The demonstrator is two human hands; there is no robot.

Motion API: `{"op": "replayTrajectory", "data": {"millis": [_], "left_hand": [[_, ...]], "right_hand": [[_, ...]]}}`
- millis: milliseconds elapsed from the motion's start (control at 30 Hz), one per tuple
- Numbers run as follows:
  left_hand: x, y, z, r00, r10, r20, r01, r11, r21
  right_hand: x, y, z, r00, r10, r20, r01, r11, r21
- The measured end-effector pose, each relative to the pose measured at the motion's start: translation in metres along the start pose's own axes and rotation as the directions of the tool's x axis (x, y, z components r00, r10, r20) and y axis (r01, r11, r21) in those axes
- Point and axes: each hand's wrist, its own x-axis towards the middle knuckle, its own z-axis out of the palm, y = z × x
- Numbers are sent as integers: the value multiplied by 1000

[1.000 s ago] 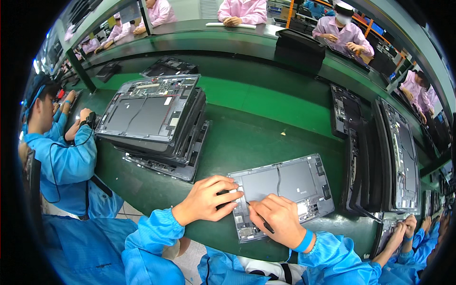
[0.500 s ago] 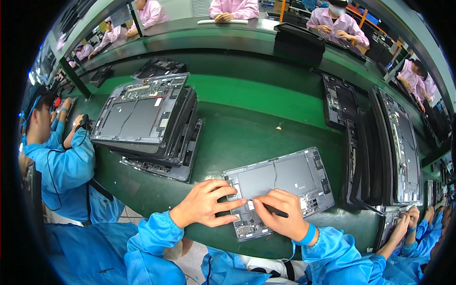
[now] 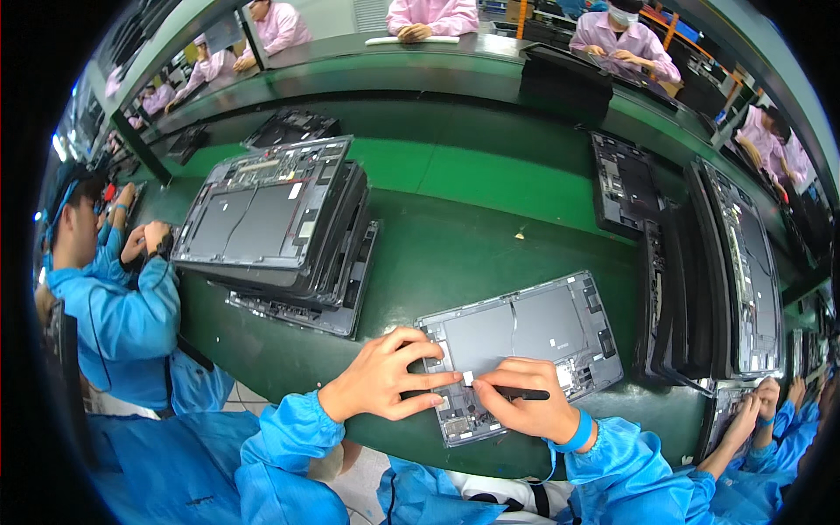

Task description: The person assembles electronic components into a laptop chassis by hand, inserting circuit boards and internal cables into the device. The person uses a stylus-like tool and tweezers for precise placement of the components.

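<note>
An opened tablet housing (image 3: 530, 329), with a flat grey battery and small boards showing, lies at a slant on the green workbench in front of me. My left hand (image 3: 385, 378) rests on its left edge with fingers spread, the tips near a small white patch (image 3: 468, 378). Over the lower middle, my right hand (image 3: 532, 395) is closed around a slim black pen-like tool (image 3: 535, 395). The tool's tip is hidden behind my fingers, which are close to the white patch. A blue band (image 3: 575, 432) circles my right wrist.
Tablet housings are stacked on the left (image 3: 254, 214), and another stack (image 3: 744, 271) stands at right. Loose housings (image 3: 628, 184) lie behind. Co-workers in blue sit at the left (image 3: 118, 289) and right; people in pink (image 3: 433, 16) sit across the bench (image 3: 420, 219).
The whole view has shifted slightly, so everything sits a little farther right. Both my hands keep nearly the same place on the tablet housing. The co-worker's hands at left have moved.
</note>
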Motion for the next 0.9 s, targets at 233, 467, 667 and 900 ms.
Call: {"op": "replayTrajectory", "data": {"millis": [233, 467, 667, 900], "left_hand": [[-1, 0, -2, 1000, 9, 13, -10, 999, 49], [1, 4, -4, 999, 37, 25, -40, 992, 116], [2, 5, -4, 999, 34, 32, -38, 991, 131], [2, 7, -3, 998, 55, 1, -54, 986, 158]], "right_hand": [[2, -1, 3, 999, 33, -37, -32, 999, 39], [6, -4, 1, 998, -64, 22, 64, 998, 19], [4, -7, -4, 984, -129, 125, 143, 983, -112], [6, -7, -6, 963, -209, 168, 241, 950, -196]]}}
